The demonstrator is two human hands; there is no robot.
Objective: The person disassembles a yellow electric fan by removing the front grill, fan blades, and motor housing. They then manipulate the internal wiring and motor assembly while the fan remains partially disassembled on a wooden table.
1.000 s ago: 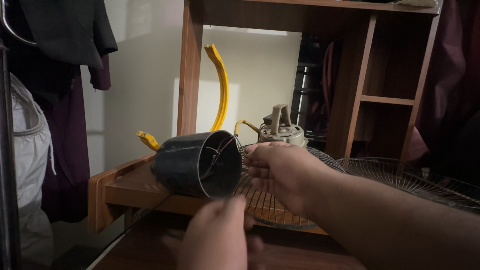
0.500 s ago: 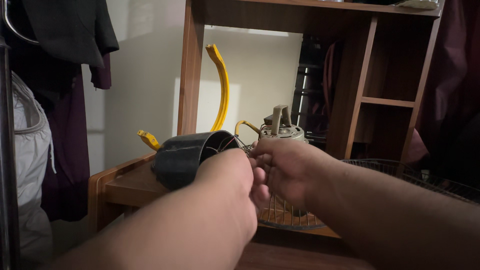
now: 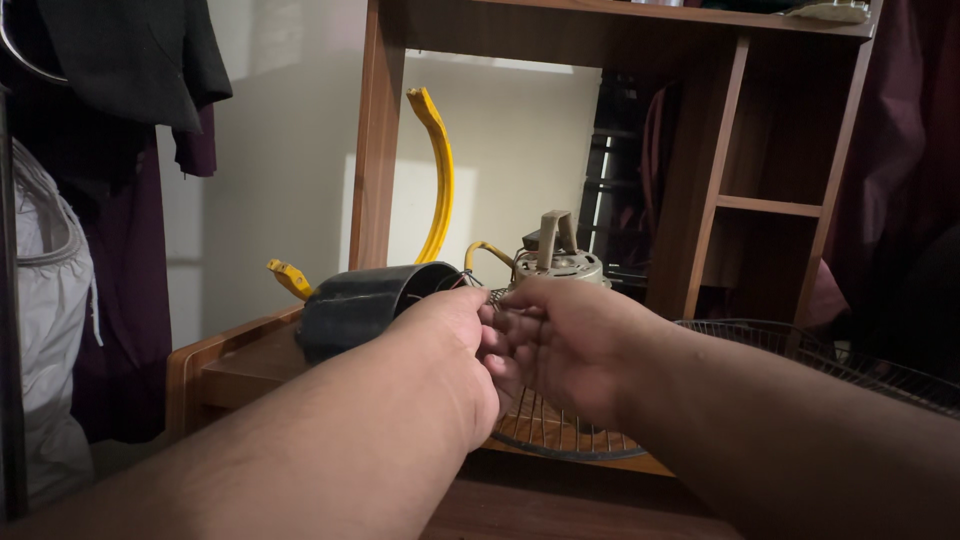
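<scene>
A black cylindrical housing (image 3: 350,305) lies on its side on a wooden desk (image 3: 235,365), its open mouth toward me. Thin wires (image 3: 466,281) run from that mouth toward a grey fan motor (image 3: 556,262). My left hand (image 3: 450,340) covers the mouth, back toward me, fingers curled. My right hand (image 3: 565,340) meets it fingertip to fingertip, and both pinch at the wires where they touch. The exact hold is mostly hidden. Under both hands lies a round wire fan guard (image 3: 560,432).
A second wire guard (image 3: 800,345) lies at the right. A curved yellow piece (image 3: 440,170) rises behind the housing, and a shorter yellow end (image 3: 288,277) sticks out at its left. Wooden shelf uprights (image 3: 375,140) frame the desk. Dark clothes (image 3: 120,60) hang at the left.
My left hand came up from below the desk edge to the housing's mouth and met my right hand at the wires. The right hand barely shifted.
</scene>
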